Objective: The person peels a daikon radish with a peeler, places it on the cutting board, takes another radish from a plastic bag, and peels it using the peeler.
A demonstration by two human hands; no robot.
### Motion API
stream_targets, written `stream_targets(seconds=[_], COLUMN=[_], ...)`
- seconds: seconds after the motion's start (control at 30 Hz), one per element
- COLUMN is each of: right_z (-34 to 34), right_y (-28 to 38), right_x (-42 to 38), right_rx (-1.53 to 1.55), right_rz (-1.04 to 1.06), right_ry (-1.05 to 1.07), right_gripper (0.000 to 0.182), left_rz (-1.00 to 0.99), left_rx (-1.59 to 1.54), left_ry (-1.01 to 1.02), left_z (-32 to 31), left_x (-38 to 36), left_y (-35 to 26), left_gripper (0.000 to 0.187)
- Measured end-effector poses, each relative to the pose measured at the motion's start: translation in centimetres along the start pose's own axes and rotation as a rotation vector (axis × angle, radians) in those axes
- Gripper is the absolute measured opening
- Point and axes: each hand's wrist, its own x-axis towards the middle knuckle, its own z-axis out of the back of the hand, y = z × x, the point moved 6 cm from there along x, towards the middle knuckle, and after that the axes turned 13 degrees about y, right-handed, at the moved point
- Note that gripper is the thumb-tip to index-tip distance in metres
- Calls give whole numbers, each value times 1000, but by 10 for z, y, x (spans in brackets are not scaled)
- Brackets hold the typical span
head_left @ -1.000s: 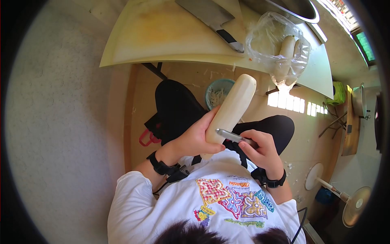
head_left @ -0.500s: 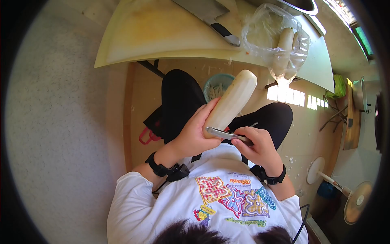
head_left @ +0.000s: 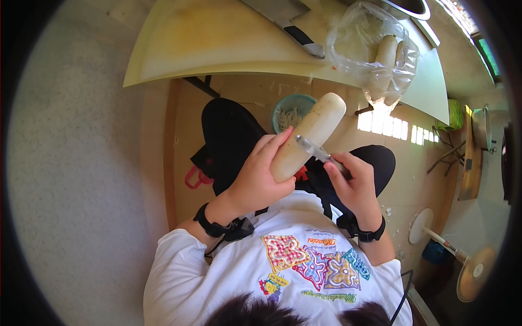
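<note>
A long white radish (head_left: 318, 126) slants up and to the right over my lap. My left hand (head_left: 261, 171) is wrapped round its lower end. In my right hand (head_left: 353, 176) is a metal peeler (head_left: 312, 148), gripped by its handle, with its head against the middle of the radish. Behind the radish, on the floor between my knees, a light blue basin (head_left: 283, 111) holds pale peelings.
On the table (head_left: 217, 60) ahead lie a cleaver (head_left: 293, 27) and a clear plastic bag (head_left: 353, 54) with more radishes (head_left: 386, 51). A pink-handled item (head_left: 196, 176) is on the floor at left. A fan (head_left: 476, 271) stands at lower right.
The peeler in my right hand has moved up from the radish's lower end to its middle. The radish has turned slightly in my left hand. My left knee has shifted outward.
</note>
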Motion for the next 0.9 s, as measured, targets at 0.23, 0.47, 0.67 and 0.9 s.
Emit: stream_targets(seconds=[0.23, 0.47, 0.67, 0.9], right_z=[25, 49, 11, -3], right_y=[-30, -81, -72, -41], right_x=[16, 17, 7, -5], right_rx=[43, 261, 1159, 884], right_rz=[-89, -198, -446, -322], right_ry=[-162, -389, 71, 71], right_gripper=[14, 27, 36, 30], left_rz=[40, -13, 125, 171], left_rx=[-86, -128, -578, -873], left_ry=[24, 147, 143, 210], left_z=[-3, 1, -8, -13], left_x=[-2, -6, -5, -6], left_y=[8, -8, 11, 22], left_gripper=[83, 83, 87, 93])
